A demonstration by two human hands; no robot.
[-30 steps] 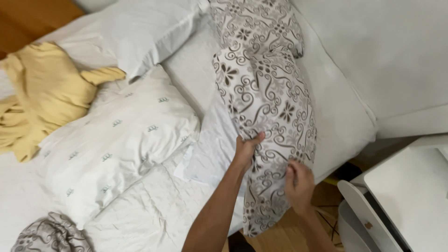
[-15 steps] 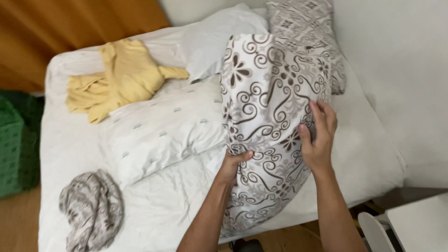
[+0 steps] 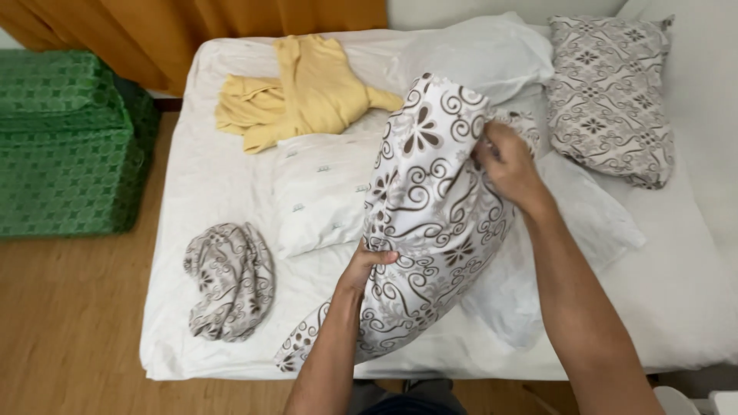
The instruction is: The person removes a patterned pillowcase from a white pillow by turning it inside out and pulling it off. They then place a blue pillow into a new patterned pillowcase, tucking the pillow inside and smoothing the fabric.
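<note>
I hold a pillow in a white cover with brown swirls and flowers (image 3: 430, 207) upright over the bed. My left hand (image 3: 367, 265) grips its lower left edge. My right hand (image 3: 507, 165) clutches the cover near its upper right corner. Loose cover cloth hangs down from the pillow's bottom end toward the bed's near edge. Behind it on the white sheet (image 3: 207, 192) lies a plain white pillow (image 3: 323, 188) with small marks.
A yellow garment (image 3: 307, 92) lies crumpled at the bed's far side. A bunched patterned cloth (image 3: 227, 280) sits near the left edge. Another patterned pillow (image 3: 611, 100) rests at the top right, a white pillow (image 3: 477, 58) beside it. A green box (image 3: 61, 146) stands left on the wooden floor.
The view has swung left, showing more of the bed and the green box. My right hand moved up to the pillow's top corner. The pillow now tilts more upright.
</note>
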